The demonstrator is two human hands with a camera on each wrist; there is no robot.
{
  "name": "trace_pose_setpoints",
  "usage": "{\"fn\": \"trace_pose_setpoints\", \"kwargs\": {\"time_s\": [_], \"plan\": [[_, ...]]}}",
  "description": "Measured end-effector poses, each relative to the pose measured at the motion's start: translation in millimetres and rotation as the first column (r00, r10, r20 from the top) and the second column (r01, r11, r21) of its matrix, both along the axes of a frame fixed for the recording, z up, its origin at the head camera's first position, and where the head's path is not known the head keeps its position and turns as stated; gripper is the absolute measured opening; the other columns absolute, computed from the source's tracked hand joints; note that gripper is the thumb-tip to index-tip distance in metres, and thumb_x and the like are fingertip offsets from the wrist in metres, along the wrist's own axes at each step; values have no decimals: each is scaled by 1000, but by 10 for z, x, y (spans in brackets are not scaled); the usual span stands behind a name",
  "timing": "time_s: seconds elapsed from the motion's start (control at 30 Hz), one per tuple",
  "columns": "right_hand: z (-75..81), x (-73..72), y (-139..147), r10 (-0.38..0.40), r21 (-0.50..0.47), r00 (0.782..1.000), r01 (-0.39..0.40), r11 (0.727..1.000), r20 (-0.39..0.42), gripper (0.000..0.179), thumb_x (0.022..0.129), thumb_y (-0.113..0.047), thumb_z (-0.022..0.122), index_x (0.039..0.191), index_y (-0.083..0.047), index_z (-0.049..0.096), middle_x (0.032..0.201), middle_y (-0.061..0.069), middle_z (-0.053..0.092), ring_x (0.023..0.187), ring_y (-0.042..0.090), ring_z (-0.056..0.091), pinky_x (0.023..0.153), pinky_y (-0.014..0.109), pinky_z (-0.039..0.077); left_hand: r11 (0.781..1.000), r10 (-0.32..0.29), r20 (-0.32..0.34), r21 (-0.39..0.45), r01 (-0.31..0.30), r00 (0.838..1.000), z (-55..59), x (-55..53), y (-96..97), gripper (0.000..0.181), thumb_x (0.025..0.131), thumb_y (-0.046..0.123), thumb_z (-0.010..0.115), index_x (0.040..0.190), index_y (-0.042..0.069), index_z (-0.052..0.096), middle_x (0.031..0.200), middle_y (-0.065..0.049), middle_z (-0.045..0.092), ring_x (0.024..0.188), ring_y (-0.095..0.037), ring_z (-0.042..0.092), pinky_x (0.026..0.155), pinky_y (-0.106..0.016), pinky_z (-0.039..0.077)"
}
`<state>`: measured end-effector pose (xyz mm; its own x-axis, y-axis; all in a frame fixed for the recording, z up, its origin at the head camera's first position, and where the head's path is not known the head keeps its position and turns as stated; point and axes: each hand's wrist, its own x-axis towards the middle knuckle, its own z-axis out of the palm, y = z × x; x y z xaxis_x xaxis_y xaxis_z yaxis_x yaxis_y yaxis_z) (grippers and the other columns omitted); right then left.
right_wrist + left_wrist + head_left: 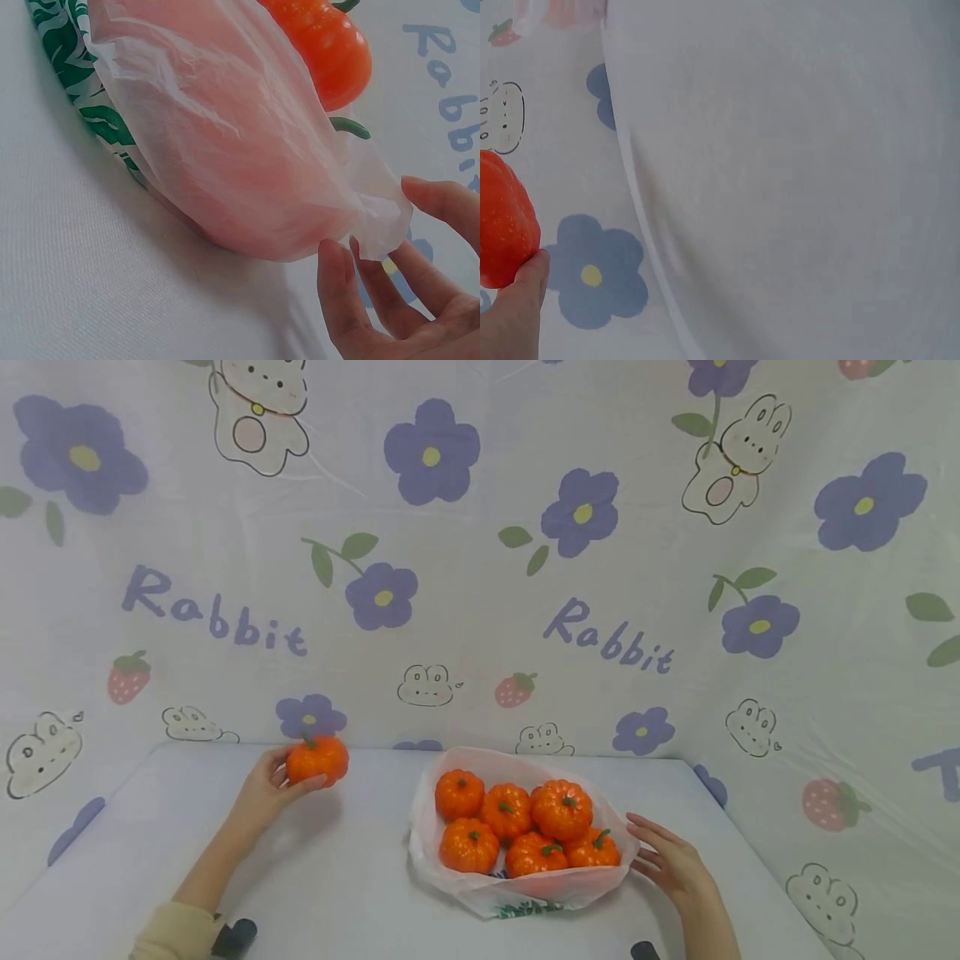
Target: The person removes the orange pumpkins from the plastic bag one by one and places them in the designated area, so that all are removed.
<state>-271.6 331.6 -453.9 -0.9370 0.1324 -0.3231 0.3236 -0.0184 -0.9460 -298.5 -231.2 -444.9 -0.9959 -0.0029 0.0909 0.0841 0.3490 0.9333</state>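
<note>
In the head view, my left hand [262,789] holds a small orange pumpkin [318,762] with a green stem, raised at the left side of the table. Fingers and thumb are curled round its sides. The left wrist view shows part of that pumpkin [506,221] and a little of the hand. Right of centre lies a white plastic bag [427,860], its mouth spread, with several similar pumpkins [469,846] inside. My right hand [678,868] is at the bag's right edge, its fingers loosely spread. In the right wrist view, fingertips [411,187] touch or nearly touch the thin plastic.
The white table [352,893] carries the bag. Behind it hangs a pale curtain [480,610] printed with purple flowers, rabbits and strawberries. Green leaf print [109,124] marks the bag's side. Dark wrist straps show at the lower edge of the head view.
</note>
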Motion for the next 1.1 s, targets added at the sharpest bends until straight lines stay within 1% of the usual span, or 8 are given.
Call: {"fn": "trace_pose_setpoints", "kwargs": {"time_s": [0.17,0.27,0.43,0.67,0.8,0.93,1.1], "plan": [[-10,-3,6,-3,3,1000,3,1000,-1,65,89,-36,70,145,-11,47,158,14,32,106,17,57,100,34,52,999,37,19,-11,-37,999,-8,4,-135,98,87,46,69,153,2,12,161,-24,15,147,-41,25,111,-45,35],[-19,-13,10,0,3,1000,0,1000,1,68,89,-37,70,146,-10,45,159,14,30,109,18,56,104,38,50,998,58,32,-8,-58,998,-17,8,-205,101,87,47,69,154,1,10,162,-24,14,148,-42,23,114,-48,33],[-26,-27,12,3,9,1000,-3,1000,-2,69,91,-38,68,148,-9,41,160,16,27,114,20,54,114,47,41,996,94,56,-4,-94,994,-37,6,-288,103,88,47,68,154,0,5,162,-26,12,148,-43,21,116,-53,31],[-22,-32,4,4,3,1000,-4,1000,5,69,92,-37,66,149,-9,39,161,16,26,119,23,50,118,50,35,988,152,87,-13,-152,985,-54,7,-374,108,86,50,70,154,-1,3,162,-27,9,148,-44,20,118,-56,30],[-25,-33,8,4,0,1000,-4,1000,5,68,91,-38,67,148,-10,42,160,16,27,116,22,53,118,49,36,978,208,101,-9,-208,973,-62,17,-441,109,86,51,69,154,-2,2,161,-28,8,147,-46,22,117,-56,30],[-32,-36,17,8,0,1000,-8,1000,4,67,90,-38,68,147,-11,44,160,15,27,112,19,55,115,47,40,959,281,114,7,-284,953,-92,22,-511,105,88,49,68,153,-4,4,160,-30,10,144,-47,26,117,-55,32],[-36,-40,20,3,4,1000,-3,1000,9,70,90,-39,69,148,-10,42,160,15,28,112,19,55,112,44,44,933,355,115,23,-360,928,-110,18,-575,100,90,45,66,152,-5,5,159,-31,13,142,-47,28,116,-55,33]]}}
